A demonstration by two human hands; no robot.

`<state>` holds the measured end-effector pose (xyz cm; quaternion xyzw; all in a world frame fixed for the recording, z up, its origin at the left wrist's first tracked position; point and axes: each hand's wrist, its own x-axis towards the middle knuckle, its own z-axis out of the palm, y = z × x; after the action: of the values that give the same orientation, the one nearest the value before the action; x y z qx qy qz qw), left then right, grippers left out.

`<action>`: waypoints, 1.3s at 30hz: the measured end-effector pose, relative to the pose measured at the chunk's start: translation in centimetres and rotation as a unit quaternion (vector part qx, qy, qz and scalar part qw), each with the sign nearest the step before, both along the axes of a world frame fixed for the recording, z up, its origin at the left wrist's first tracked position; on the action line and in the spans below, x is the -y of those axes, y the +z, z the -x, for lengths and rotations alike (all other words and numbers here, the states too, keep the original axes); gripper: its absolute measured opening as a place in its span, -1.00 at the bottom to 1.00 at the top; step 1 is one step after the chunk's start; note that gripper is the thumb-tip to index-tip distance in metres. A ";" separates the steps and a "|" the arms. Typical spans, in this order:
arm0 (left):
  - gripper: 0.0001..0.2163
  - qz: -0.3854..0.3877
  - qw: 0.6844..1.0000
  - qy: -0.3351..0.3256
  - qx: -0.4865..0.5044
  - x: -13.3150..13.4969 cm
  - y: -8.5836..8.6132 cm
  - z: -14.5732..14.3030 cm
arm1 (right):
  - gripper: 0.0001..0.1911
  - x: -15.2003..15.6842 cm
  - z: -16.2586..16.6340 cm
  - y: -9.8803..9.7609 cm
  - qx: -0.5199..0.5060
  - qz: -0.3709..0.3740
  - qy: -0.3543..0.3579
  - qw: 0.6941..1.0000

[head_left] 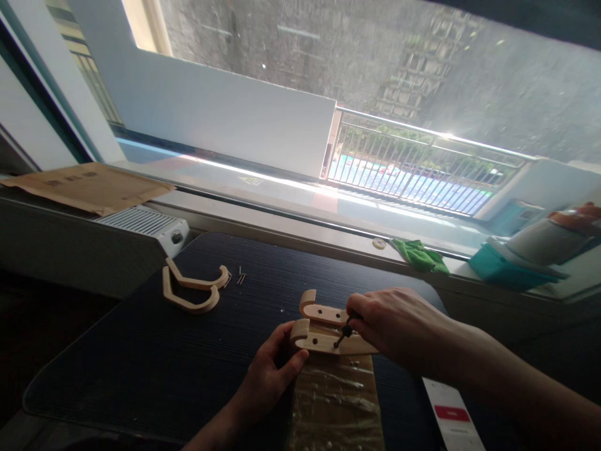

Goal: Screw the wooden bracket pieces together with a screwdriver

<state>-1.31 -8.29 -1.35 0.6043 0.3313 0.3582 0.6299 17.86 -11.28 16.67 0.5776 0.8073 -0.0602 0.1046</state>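
Observation:
My left hand is closed around the curled end of the nearer pale wooden hook, its thumb on the near side. This hook lies across the end of a brown board that looks wrapped in clear film. In my right hand is a small black screwdriver, gripped between the fingers and tilted. Its tip meets the nearer hook at a dark hole or screw, I cannot tell which. Just behind lies a second wooden hook with two dark spots, its right end hidden by my right hand.
Two loose wooden hooks lie at the left of the black table, with several screws beside them. A white and red paper is at the right. The windowsill holds a green cloth and a teal container.

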 end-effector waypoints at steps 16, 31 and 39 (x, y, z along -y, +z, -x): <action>-0.71 -0.013 1.000 0.000 -0.016 0.0 0.1 0.0 | -0.84 0.3 0.0 0.3 -0.037 -0.004 0.040 0.999; -0.70 -0.006 1.000 0.017 -0.010 0.0 -0.1 -0.1 | -0.87 0.4 0.4 0.7 -0.015 -0.013 0.023 1.000; -0.70 -0.003 1.000 0.010 -0.008 0.1 0.1 -0.1 | -0.84 0.2 0.5 0.2 -0.042 -0.001 0.038 0.998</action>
<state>-1.23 -8.36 -1.27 0.6057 0.3413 0.3611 0.6215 17.36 -11.50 16.84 0.5439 0.8322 -0.0797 0.0727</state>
